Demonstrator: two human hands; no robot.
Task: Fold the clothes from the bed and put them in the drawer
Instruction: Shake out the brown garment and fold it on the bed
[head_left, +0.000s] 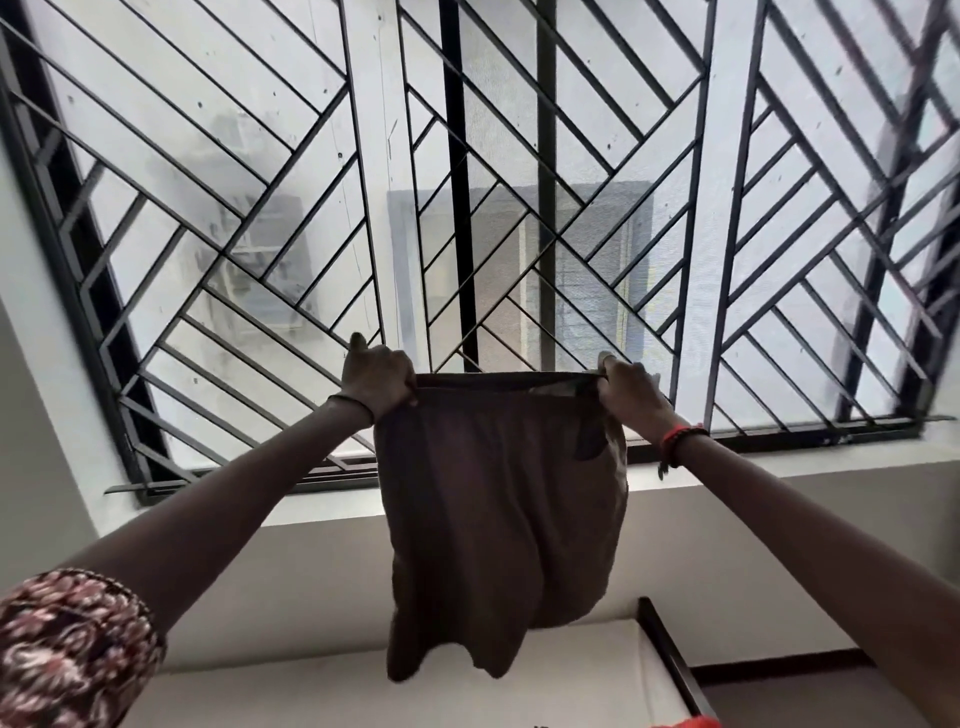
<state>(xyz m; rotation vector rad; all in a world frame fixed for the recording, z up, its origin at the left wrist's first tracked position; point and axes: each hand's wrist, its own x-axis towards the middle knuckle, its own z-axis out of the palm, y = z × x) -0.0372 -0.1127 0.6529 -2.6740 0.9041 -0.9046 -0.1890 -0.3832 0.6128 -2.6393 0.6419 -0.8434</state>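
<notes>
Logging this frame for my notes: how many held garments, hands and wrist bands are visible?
Held garments: 1, brown garment
Hands: 2, left hand, right hand
Wrist bands: 2, dark band, red bracelet
Total: 5

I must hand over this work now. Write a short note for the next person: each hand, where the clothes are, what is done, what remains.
Left hand: grips one top corner of the brown garment.
Right hand: grips the other top corner.
The garment hangs spread between them, raised in front of the barred window, over the bed.
Done: garment lifted and opened out; no fold made yet.
Left: fold it and put it in the drawer, which is not in view.
</notes>
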